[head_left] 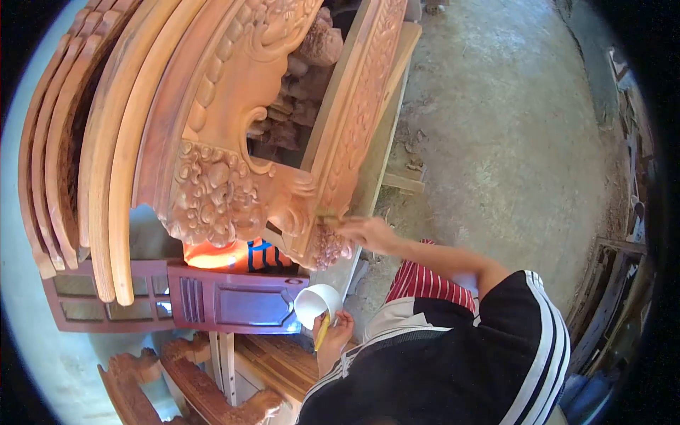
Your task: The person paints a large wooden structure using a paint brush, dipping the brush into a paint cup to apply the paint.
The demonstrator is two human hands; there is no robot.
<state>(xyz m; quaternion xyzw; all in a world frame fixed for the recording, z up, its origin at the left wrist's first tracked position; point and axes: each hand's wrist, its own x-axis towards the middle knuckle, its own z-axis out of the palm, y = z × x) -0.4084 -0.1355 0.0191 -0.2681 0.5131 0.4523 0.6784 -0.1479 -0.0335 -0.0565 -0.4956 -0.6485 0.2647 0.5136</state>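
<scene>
My right hand [375, 235] is closed around a brush [330, 221], its tip against the lower corner of a large carved wooden frame [227, 134]. Floral carving covers that corner, and a carved rail runs up from it. Lower down, my left hand [338, 331] grips a white cup [316, 303], tilted so its pale inside shows. A slim yellow object [322, 331] lies along the cup's side, under the same fingers; its kind is unclear.
Curved wooden pieces [120, 156] lean at the left. Below the frame are a reddish-brown panelled door [248, 303] and an orange item [216, 253]. Carved chair-like parts [205, 382] stand at the bottom left. Concrete floor [510, 127] stretches to the right, with timber [609, 304] along its edge.
</scene>
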